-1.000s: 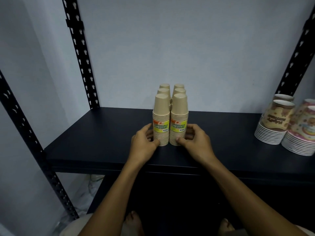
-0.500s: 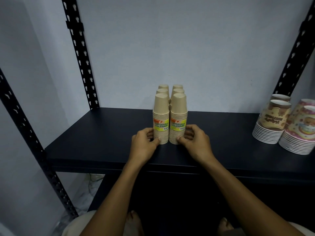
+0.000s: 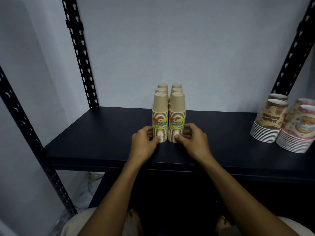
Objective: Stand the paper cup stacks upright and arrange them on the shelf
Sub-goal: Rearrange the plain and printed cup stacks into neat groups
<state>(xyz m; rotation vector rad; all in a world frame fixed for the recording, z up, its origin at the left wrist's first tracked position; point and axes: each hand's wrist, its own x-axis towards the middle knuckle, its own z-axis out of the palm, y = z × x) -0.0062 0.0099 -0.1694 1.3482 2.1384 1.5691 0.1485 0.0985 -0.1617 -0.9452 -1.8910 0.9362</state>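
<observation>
Several tan paper cup stacks stand upright, mouths down, in two rows running back from the middle of the dark shelf (image 3: pixel 102 133). The front left stack (image 3: pixel 159 116) and front right stack (image 3: pixel 177 116) carry yellow-green labels. My left hand (image 3: pixel 144 142) curls around the base of the front left stack, thumb at its front. On the other side, my right hand (image 3: pixel 192 140) wraps the base of the front right stack the same way. The stacks behind show only their tops.
Printed party cup stacks (image 3: pixel 269 125) and pink ones (image 3: pixel 300 132) sit at the shelf's right end. Black perforated uprights (image 3: pixel 77 51) frame the shelf against a pale wall. A lower dark shelf lies beneath, and my bare feet show on the floor.
The two front stacks, held between my hands, have slid slightly further back on the shelf, closing up with the stacks behind. My grip is unchanged.
</observation>
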